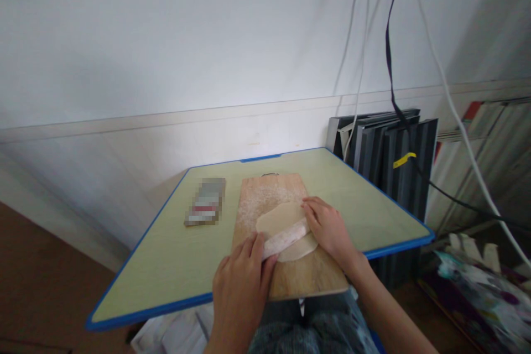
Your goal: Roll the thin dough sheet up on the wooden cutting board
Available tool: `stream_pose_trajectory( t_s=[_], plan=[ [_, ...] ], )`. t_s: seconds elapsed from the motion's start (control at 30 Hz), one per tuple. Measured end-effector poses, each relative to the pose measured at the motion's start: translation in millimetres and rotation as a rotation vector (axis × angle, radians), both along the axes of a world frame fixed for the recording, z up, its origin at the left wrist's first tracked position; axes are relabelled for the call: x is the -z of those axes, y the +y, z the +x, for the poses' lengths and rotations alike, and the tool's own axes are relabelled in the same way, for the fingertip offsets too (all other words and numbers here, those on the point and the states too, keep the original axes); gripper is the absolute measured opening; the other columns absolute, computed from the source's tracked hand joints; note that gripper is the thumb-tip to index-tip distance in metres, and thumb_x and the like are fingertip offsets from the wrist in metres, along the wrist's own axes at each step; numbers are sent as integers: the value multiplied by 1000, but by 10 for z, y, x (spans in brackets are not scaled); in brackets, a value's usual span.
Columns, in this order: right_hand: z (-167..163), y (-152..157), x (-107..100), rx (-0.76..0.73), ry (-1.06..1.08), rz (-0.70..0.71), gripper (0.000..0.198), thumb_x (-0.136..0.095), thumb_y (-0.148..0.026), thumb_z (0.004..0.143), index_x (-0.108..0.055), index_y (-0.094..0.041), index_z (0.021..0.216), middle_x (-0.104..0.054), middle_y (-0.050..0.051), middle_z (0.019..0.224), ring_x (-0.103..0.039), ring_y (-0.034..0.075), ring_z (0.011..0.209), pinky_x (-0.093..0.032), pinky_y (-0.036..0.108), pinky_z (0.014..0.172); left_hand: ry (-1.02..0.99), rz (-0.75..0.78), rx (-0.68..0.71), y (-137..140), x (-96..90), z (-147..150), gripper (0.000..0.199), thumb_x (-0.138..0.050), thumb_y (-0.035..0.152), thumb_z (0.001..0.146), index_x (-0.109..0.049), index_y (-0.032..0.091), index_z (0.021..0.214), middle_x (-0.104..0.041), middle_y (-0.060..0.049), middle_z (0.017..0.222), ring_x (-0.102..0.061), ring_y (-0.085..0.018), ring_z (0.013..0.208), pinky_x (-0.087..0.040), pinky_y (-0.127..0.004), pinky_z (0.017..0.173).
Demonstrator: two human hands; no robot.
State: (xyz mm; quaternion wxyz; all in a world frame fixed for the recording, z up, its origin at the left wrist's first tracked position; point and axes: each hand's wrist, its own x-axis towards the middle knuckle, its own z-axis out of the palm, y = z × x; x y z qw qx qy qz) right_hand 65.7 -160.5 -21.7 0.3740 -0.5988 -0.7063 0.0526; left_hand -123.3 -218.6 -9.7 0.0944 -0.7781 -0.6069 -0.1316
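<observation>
A floured rolling pin (286,237) lies slantwise across a flat, roughly oval sheet of dough (277,218). My left hand (244,271) is closed around the pin's near left end, and my right hand (326,225) grips its far right end. Dough shows on both sides of the pin. Beneath it is a wooden cutting board (298,277), dusted with flour toward the back, its front edge jutting past the table. Both ends of the pin are hidden under my fingers.
The board rests on a pale green table (178,265) with a blue rim. A blurred-out packet or card (206,202) lies left of the board. Dark panels (385,149) lean against the wall at right, where a black cable (389,50) and white cords hang.
</observation>
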Motion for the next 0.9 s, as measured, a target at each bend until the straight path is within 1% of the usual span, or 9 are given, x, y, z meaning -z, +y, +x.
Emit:
stream_pose_trajectory(
  t_s=[0.17,0.37,0.67,0.9],
  plan=[
    [-11,26,31,-27,73,50,27,-33,-17,86,-56,-19,71,-63,9,94,-58,18,86,-40,28,76,0,14,-8,-17,29,2,31,-40,29,88,-53,22,116,-61,-6,115,-58,-21,99,-44,-34,78],
    [8,29,57,-54,154,75,26,-34,-18,84,-55,-19,70,-62,8,89,-57,18,81,-41,28,74,-11,52,-12,-43,44,22,30,-41,28,88,-54,21,114,-62,-6,113,-58,-21,99,-42,-35,79],
    [5,23,53,-50,166,53,25,-33,-20,85,-53,-20,69,-60,7,84,-56,17,76,-40,28,70,-7,101,-3,-62,66,21,29,-41,28,88,-56,21,112,-63,-6,111,-58,-21,97,-42,-35,76],
    [14,36,70,-56,154,65,25,-34,-20,84,-54,-19,69,-60,7,84,-57,17,77,-41,29,72,5,107,-8,-62,90,18,31,-40,30,88,-56,20,112,-63,-7,111,-58,-22,95,-41,-34,75]
  ],
)
